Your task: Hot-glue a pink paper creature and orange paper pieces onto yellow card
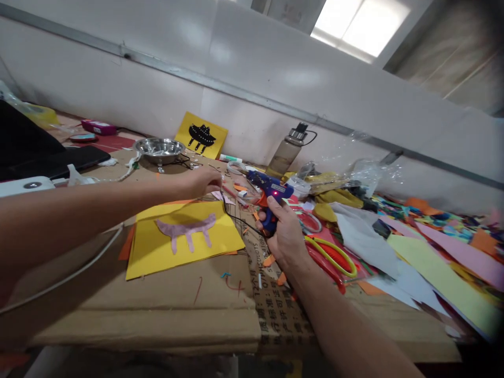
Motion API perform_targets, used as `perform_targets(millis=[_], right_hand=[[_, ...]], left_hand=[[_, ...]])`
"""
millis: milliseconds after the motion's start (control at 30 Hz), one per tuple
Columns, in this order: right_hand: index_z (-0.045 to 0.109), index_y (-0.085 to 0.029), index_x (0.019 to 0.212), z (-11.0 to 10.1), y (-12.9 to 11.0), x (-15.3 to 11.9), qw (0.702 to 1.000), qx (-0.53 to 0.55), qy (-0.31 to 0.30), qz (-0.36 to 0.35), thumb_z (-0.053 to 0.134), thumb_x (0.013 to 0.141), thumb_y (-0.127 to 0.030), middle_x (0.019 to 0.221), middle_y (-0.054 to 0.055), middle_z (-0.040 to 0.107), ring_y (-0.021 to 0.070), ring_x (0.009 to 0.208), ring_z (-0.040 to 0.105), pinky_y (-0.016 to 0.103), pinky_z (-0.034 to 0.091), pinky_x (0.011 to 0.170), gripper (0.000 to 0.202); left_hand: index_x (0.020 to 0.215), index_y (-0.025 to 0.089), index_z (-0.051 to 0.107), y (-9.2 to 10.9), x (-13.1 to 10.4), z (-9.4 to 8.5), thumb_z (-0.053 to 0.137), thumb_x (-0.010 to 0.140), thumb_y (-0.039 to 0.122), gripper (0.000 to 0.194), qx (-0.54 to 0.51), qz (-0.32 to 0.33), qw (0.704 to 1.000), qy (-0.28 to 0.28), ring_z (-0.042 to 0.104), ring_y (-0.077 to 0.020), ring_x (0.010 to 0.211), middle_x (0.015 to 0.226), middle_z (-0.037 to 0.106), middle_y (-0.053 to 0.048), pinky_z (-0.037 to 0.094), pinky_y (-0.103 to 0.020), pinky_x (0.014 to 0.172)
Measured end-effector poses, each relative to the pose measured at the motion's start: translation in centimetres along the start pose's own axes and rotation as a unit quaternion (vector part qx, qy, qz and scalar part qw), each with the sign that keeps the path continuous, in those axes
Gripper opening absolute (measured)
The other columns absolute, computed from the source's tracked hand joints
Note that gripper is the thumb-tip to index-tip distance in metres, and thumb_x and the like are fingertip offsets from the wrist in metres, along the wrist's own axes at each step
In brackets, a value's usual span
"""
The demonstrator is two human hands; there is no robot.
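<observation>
My right hand (285, 231) is wrapped round the handle of a blue hot glue gun (268, 185) with an orange trigger and a lit red light. Its nozzle points to the left, over small scraps. My left hand (205, 182) is closed, its fingertips at the gun's black cord (233, 216), which seems pinched between them. Below the left forearm lies yellow card (147, 257) in a stack. On it is a pale purple paper cutout (185, 229) with a curved body and several strips hanging down.
A steel bowl (159, 150), a yellow card with a black cutout (202, 137) and a bottle (286, 152) stand along the wall. Yellow-handled scissors (333, 255) lie right of my right wrist. Coloured paper sheets (437, 268) and scraps pile up at the right. A white cable (74, 278) crosses the left.
</observation>
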State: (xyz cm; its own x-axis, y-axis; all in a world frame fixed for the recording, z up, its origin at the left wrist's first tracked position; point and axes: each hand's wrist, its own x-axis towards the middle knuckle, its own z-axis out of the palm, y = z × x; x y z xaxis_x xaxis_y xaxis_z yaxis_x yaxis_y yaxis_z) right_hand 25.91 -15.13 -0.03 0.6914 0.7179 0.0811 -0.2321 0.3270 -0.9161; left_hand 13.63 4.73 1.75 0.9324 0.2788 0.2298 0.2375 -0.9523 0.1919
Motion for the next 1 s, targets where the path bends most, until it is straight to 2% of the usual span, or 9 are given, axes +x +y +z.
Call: perform_targets(millis=[67,133,233,300,433,667,800,1000], right_hand=[[0.058,-0.020,0.081,0.0,0.1,-0.1,1.000,-0.007,-0.011,-0.003,0.083,0.057,-0.040,0.069,-0.003,0.066,0.0059,0.048,0.046,0.017,0.037,0.037,0.040],[0.058,-0.020,0.082,0.0,0.3,-0.2,1.000,-0.020,-0.022,-0.006,0.083,0.057,-0.041,0.073,-0.001,0.068,0.0063,0.048,0.046,0.018,0.037,0.037,0.041],[0.056,-0.020,0.081,0.3,0.9,-0.5,0.998,-0.050,-0.039,-0.014,0.082,0.057,-0.042,0.070,-0.002,0.067,0.0070,0.048,0.045,0.019,0.037,0.037,0.042],[0.055,-0.021,0.081,0.6,1.2,-0.7,0.996,-0.072,-0.053,-0.013,0.081,0.060,-0.043,0.068,-0.003,0.065,0.0074,0.049,0.044,0.019,0.038,0.038,0.040],[0.056,-0.022,0.085,0.9,1.7,-1.2,0.992,-0.103,-0.070,-0.004,0.079,0.063,-0.044,0.068,-0.004,0.063,0.0085,0.050,0.044,0.020,0.038,0.039,0.039],[0.056,-0.023,0.084,0.7,2.0,-1.1,0.989,-0.130,-0.075,0.002,0.078,0.064,-0.044,0.060,-0.007,0.055,0.0097,0.051,0.043,0.021,0.037,0.041,0.036],[0.055,-0.023,0.082,0.5,2.2,-1.1,0.983,-0.154,-0.096,0.008,0.076,0.069,-0.044,0.054,-0.008,0.051,0.0101,0.048,0.043,0.022,0.036,0.041,0.033],[0.053,-0.023,0.081,0.4,2.2,-1.2,0.981,-0.164,-0.100,0.011,0.075,0.070,-0.045,0.054,-0.008,0.052,0.0103,0.046,0.043,0.023,0.036,0.041,0.033]], left_hand=[[0.090,0.014,0.068,-0.4,-2.7,-1.3,0.054,0.087,0.024,0.017,-0.014,-0.051,0.998,-0.033,0.059,-0.0152,0.076,0.086,0.069,-0.006,0.039,-0.025,0.068],[0.089,0.017,0.068,-0.8,-5.3,-2.3,0.056,0.085,0.026,0.016,-0.019,-0.073,0.994,-0.085,0.059,-0.0144,0.075,0.086,0.069,-0.004,0.038,-0.024,0.065],[0.089,0.017,0.066,-1.1,-8.1,-3.2,0.064,0.079,0.031,0.018,-0.040,-0.066,0.980,-0.183,0.059,-0.0143,0.075,0.086,0.069,-0.004,0.037,-0.023,0.063],[0.089,0.016,0.066,-0.9,-9.1,-3.4,0.070,0.074,0.033,0.024,-0.034,-0.064,0.973,-0.220,0.058,-0.0151,0.078,0.088,0.068,-0.004,0.037,-0.023,0.064],[0.093,0.017,0.066,0.2,-9.6,-3.8,0.075,0.070,0.039,0.034,-0.012,-0.062,0.971,-0.232,0.056,-0.0145,0.074,0.089,0.068,-0.004,0.034,-0.023,0.061],[0.091,0.017,0.068,2.1,-9.7,-4.2,0.069,0.075,0.039,0.027,0.012,-0.086,0.968,-0.236,0.055,-0.0138,0.067,0.084,0.070,-0.004,0.029,-0.024,0.056],[0.092,0.017,0.069,2.5,-9.7,-4.3,0.069,0.075,0.038,0.027,0.020,-0.107,0.961,-0.255,0.057,-0.0150,0.069,0.089,0.071,-0.005,0.032,-0.025,0.058],[0.091,0.016,0.068,2.4,-9.3,-4.4,0.069,0.075,0.040,0.028,0.018,-0.104,0.958,-0.268,0.057,-0.0161,0.072,0.091,0.071,-0.006,0.032,-0.025,0.057]])
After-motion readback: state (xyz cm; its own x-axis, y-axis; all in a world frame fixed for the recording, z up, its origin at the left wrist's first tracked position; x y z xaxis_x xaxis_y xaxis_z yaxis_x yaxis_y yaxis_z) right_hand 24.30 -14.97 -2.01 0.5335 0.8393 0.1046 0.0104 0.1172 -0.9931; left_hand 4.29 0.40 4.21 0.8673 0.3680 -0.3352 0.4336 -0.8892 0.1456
